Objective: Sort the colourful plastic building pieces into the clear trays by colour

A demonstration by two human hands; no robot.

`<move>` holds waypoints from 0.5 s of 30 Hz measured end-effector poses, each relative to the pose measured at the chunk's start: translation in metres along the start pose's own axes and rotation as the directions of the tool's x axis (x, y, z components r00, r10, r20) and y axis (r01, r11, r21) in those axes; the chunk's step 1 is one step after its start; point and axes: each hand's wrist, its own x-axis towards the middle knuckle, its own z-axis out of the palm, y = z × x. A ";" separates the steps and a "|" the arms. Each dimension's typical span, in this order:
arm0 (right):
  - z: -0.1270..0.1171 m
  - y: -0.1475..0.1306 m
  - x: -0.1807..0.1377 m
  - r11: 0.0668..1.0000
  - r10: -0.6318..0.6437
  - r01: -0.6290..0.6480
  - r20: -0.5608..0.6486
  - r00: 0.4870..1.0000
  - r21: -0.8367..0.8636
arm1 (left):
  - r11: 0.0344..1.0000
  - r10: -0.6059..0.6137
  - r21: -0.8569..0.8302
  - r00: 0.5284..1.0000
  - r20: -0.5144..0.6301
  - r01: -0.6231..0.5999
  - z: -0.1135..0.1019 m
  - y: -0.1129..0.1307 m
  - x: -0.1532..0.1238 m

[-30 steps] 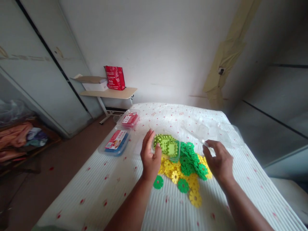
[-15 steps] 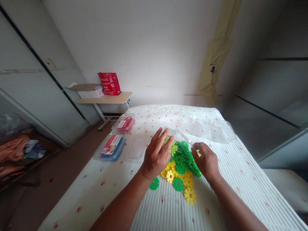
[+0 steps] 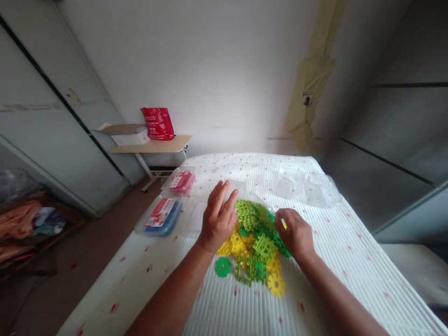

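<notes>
A heap of plastic building pieces [image 3: 257, 245] lies on the white dotted bed [image 3: 245, 308]: yellow and green flower discs with light-green square grids on top. My left hand [image 3: 217, 217] rests with fingers stretched flat on a tipped clear box [image 3: 234, 187] at the heap's far left edge. My right hand [image 3: 296, 233] is curled at the heap's right side, and its fingers seem to pinch the clear box's other edge. A single green disc [image 3: 223, 267] lies apart at the front left.
Two closed clear boxes sit left of the heap, one with blue pieces [image 3: 161, 215] and one with red pieces [image 3: 181, 179]. Empty clear boxes [image 3: 304, 187] stand behind on the right. A side table with a red bag [image 3: 157, 123] is beyond the bed.
The clear box was tipped over and the light-green grids spilled out onto the yellow and green discs. My left hand moved from the box's side onto its top; my right hand came closer.
</notes>
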 end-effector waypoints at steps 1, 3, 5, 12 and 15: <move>-0.001 0.000 0.001 1.000 -0.006 0.006 -0.005 1.000 -0.003 | 1.000 0.002 0.007 1.000 -0.009 -0.002 -0.003 0.000 0.001; -0.002 -0.001 0.002 1.000 -0.019 0.018 -0.015 1.000 -0.010 | 1.000 0.003 0.027 1.000 -0.029 -0.003 -0.008 -0.001 0.004; -0.003 -0.002 0.003 0.999 -0.031 0.030 -0.029 0.999 -0.016 | 0.999 -0.004 0.048 0.998 -0.056 0.007 -0.012 -0.004 0.006; -0.004 0.003 0.002 0.998 -0.037 0.034 -0.049 0.998 -0.048 | 0.994 -0.078 0.064 0.987 -0.138 0.088 -0.011 -0.019 0.004; -0.004 0.007 0.002 0.999 -0.031 0.028 -0.056 0.998 -0.046 | 0.988 -0.143 0.042 0.977 -0.156 0.151 -0.009 -0.020 -0.001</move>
